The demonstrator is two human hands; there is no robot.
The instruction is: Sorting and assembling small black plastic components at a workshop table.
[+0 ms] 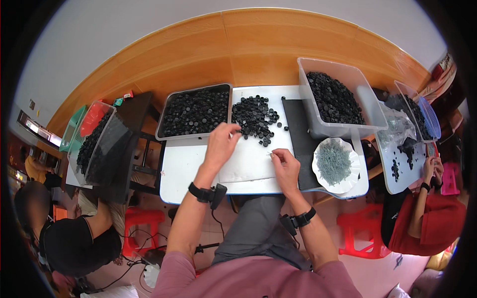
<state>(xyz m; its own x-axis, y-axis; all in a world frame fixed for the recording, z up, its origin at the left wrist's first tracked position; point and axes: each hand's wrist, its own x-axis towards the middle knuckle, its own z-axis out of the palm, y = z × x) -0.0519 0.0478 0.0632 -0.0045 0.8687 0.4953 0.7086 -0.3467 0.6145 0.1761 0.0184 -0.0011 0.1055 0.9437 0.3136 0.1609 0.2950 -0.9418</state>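
While pinching a small metal pin, right hand low on the white table; farther up, left hand, fingers together, picking a black cap from the loose pile. Likely mid-assembly; next, needs pin aligned with cap. Beyond, full cap tray.

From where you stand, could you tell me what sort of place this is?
Probably a small hand-assembly workshop. The white table carries a metal tray and a clear tub full of small black caps, and other people sit on red stools at similar tables alongside.
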